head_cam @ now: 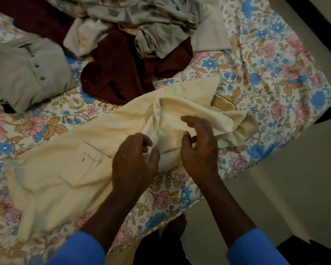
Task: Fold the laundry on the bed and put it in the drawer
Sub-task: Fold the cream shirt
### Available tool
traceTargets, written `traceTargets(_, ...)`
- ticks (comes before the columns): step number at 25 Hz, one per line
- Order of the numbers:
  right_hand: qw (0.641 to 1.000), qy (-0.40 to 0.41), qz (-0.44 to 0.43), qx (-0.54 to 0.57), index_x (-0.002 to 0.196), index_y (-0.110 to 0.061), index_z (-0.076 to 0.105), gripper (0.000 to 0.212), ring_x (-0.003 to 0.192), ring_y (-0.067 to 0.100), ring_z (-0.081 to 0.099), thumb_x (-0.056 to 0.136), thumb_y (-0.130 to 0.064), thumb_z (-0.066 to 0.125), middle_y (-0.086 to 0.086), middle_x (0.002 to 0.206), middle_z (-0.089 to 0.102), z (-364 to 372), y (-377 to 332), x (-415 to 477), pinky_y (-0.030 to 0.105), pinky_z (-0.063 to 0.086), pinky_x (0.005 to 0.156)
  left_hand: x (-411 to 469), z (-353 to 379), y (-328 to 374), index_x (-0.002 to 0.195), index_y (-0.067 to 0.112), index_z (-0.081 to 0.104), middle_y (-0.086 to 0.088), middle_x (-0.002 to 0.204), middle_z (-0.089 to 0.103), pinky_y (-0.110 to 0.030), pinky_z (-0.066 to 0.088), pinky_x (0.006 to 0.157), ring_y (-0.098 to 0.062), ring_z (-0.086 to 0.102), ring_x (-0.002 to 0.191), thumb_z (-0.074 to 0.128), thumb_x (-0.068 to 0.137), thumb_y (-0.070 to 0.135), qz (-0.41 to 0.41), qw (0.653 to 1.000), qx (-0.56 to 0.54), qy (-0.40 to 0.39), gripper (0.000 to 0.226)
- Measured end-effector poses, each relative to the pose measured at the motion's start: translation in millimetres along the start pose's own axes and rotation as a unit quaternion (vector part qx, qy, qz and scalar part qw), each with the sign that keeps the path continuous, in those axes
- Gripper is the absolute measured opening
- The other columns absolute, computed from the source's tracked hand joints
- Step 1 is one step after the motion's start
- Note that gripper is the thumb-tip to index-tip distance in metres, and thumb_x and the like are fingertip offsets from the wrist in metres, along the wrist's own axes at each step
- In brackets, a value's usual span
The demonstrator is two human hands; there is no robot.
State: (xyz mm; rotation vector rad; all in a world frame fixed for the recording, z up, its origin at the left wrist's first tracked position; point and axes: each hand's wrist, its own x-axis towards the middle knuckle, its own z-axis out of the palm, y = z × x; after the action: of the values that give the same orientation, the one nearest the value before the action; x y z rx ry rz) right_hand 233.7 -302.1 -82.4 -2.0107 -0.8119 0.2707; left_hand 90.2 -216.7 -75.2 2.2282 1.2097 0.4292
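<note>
A cream shirt [69, 161] with a chest pocket lies spread lengthwise across the floral bed sheet [260, 77], its collar end bunched toward the right. Both my hands are over the shirt's collar area near the bed's front edge. My left hand [134, 159] has its fingers and thumb curled, pinching a bit of cream fabric by the placket. My right hand [199, 148] hovers just to the right with fingers loosely curled over the bunched collar, holding nothing that I can see. Blue sleeves cover both my forearms.
Unfolded laundry lies at the back of the bed: a grey buttoned shirt [25, 73] on the left, a maroon garment [118, 73] in the middle, and a pale patterned cloth [141, 20] on top. Bare floor [294, 169] runs along the right of the bed. No drawer is in view.
</note>
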Motion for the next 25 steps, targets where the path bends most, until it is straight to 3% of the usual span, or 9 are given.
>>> traceTargets(2, 0.995, -0.091, 0.030, 0.004, 0.141, -0.018, 0.055, 0.044, 0.134, 0.016, 0.048, 0.097, -0.014, 0.059, 0.001, 0.143, 0.052, 20.7, 13.4, -1.6, 0.045, 0.049, 0.106, -18.5, 7.3, -25.0, 0.114, 0.017, 0.063, -0.001, 0.105, 0.061, -0.040, 0.051, 0.079, -0.023, 0.058, 0.096, 0.077, 0.085, 0.031, 0.025, 0.993, 0.102, -0.058, 0.035)
traceTargets(6, 0.957, -0.167, -0.014, -0.236, 0.164, -0.021, 0.025, 0.075, 0.156, 0.023, 0.018, 0.100, -0.056, 0.042, 0.003, 0.172, 0.018, 45.5, 43.3, -11.5, 0.046, 0.020, 0.124, -0.7, 1.2, -58.0, 0.112, 0.012, 0.072, -0.010, 0.104, 0.063, -0.043, 0.046, 0.078, -0.031, 0.058, 0.094, 0.063, 0.084, 0.026, 0.022, 0.978, 0.198, -0.055, 0.032)
traceTargets(9, 0.945, -0.175, -0.033, -0.273, 0.167, -0.025, 0.008, 0.086, 0.160, 0.020, 0.004, 0.098, -0.070, 0.035, 0.001, 0.175, 0.002, 50.9, 42.7, -21.8, 0.046, 0.017, 0.124, 12.2, -29.1, -54.3, 0.104, 0.017, 0.079, -0.006, 0.097, 0.072, -0.040, 0.051, 0.078, -0.028, 0.066, 0.088, 0.051, 0.085, 0.032, -0.017, 0.990, 0.109, -0.092, 0.037)
traceTargets(13, 0.941, -0.197, 0.008, -0.275, 0.167, -0.026, 0.001, 0.098, 0.161, 0.020, -0.004, 0.091, -0.081, 0.032, 0.001, 0.175, -0.006, 55.6, 33.0, -22.4, 0.048, 0.013, 0.126, 20.0, -77.3, -54.7, 0.087, 0.015, 0.075, -0.002, 0.074, 0.069, -0.030, 0.040, 0.059, -0.018, 0.060, 0.066, 0.048, 0.094, 0.029, -0.131, 0.990, 0.012, -0.058, 0.031)
traceTargets(16, 0.940, -0.188, 0.016, -0.283, 0.166, -0.021, 0.000, 0.109, 0.161, 0.026, -0.005, 0.086, -0.085, 0.037, 0.008, 0.174, -0.004, 61.9, 20.9, -25.7, 0.051, 0.010, 0.127, 33.4, -88.9, -59.7, 0.088, 0.017, 0.070, -0.004, 0.082, 0.068, -0.037, 0.045, 0.067, -0.026, 0.063, 0.080, 0.048, 0.101, 0.016, -0.241, 0.962, -0.114, -0.054, 0.025)
traceTargets(18, 0.939, -0.190, 0.040, -0.284, 0.166, -0.026, -0.002, 0.105, 0.160, 0.032, -0.004, 0.087, -0.084, 0.037, 0.012, 0.174, -0.004, 67.7, 9.3, -21.9, 0.057, 0.011, 0.126, 48.5, -88.1, -63.9, 0.103, 0.018, 0.067, -0.001, 0.100, 0.067, -0.038, 0.047, 0.079, -0.027, 0.063, 0.099, 0.048, 0.106, 0.024, -0.264, 0.954, -0.132, -0.049, 0.021)
traceTargets(20, 0.921, -0.216, 0.066, -0.317, 0.164, -0.032, -0.007, 0.106, 0.159, 0.038, -0.008, 0.085, -0.087, 0.037, 0.017, 0.172, -0.011, 73.5, -1.7, -13.4, 0.062, 0.011, 0.124, 66.0, -89.9, -69.7, 0.119, 0.021, 0.060, 0.003, 0.113, 0.059, -0.038, 0.048, 0.085, -0.023, 0.060, 0.106, 0.053, 0.102, 0.057, -0.228, 0.966, -0.045, -0.116, 0.041)
traceTargets(22, 0.888, -0.260, 0.081, -0.370, 0.163, -0.032, -0.015, 0.120, 0.155, 0.046, -0.017, 0.076, -0.096, 0.037, 0.023, 0.168, -0.023, 80.2, -9.2, -8.9, 0.069, 0.007, 0.121, 74.2, -94.2, -78.2, 0.125, 0.027, 0.053, 0.003, 0.114, 0.058, -0.038, 0.049, 0.084, -0.022, 0.058, 0.099, 0.062, 0.085, 0.077, -0.182, 0.948, 0.156, -0.209, 0.064)
traceTargets(25, 0.867, -0.290, 0.115, -0.389, 0.161, -0.030, -0.021, 0.135, 0.150, 0.050, -0.029, 0.063, -0.105, 0.035, 0.025, 0.161, -0.037, 87.0, -14.7, -7.5, 0.075, -0.002, 0.117, 61.7, -93.5, -89.4, 0.124, 0.023, 0.057, -0.005, 0.111, 0.064, -0.042, 0.050, 0.084, -0.028, 0.063, 0.098, 0.073, 0.084, 0.051, -0.136, 0.917, 0.326, -0.186, 0.052)
